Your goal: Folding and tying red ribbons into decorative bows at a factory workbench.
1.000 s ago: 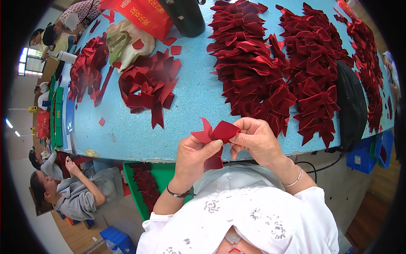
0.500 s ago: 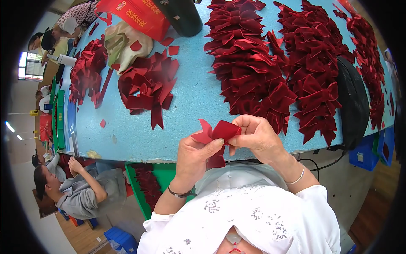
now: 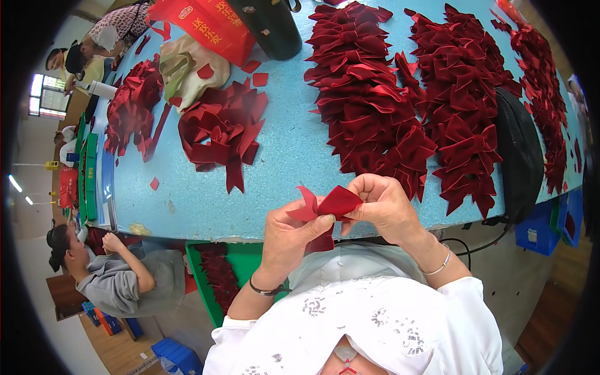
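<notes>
Both hands hold one folded piece of dark red ribbon [image 3: 332,203] just above the near edge of the light blue table [image 3: 294,150]. My left hand [image 3: 289,234] pinches its lower left part from below. My right hand [image 3: 386,205] grips its right side with curled fingers. Beyond my hands lies a long heap of finished red ribbon bows [image 3: 369,100], and a second heap of bows [image 3: 462,106] lies to its right. A pile of loose cut ribbon strips [image 3: 222,128] sits to the left.
A black bag [image 3: 519,156] lies at the right by the bows. A red box [image 3: 209,22], a dark bottle [image 3: 265,25] and a cream cloth [image 3: 184,69] sit at the far end. A person in grey [image 3: 112,278] sits at the lower left. A green tray [image 3: 215,272] holds ribbon under the table edge.
My hands have shifted the ribbon piece only slightly; the fold looks a little tighter between the fingers. The seated person at the left has moved a little.
</notes>
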A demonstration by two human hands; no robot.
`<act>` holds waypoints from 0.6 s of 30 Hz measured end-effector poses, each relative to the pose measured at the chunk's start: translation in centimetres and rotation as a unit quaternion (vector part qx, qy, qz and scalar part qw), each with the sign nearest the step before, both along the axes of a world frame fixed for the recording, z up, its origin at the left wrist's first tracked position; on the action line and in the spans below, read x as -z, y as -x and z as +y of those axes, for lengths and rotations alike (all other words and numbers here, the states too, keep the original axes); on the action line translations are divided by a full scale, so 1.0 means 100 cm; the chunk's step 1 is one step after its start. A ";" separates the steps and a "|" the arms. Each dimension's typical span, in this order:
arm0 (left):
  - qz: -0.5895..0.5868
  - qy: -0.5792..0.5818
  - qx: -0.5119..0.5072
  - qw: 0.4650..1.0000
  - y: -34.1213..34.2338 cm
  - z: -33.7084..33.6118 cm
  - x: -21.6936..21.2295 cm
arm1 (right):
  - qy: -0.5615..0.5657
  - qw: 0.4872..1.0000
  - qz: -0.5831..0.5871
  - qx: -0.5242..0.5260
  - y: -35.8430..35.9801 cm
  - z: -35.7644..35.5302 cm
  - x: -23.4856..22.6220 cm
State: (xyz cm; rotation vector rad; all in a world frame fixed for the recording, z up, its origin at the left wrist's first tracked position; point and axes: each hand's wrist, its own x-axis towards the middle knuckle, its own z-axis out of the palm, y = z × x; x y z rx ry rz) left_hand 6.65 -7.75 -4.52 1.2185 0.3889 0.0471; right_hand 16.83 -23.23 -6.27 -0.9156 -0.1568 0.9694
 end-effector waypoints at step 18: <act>0.068 0.010 0.057 0.996 0.006 -0.004 -0.008 | 0.025 0.957 -0.261 0.124 0.016 0.001 0.004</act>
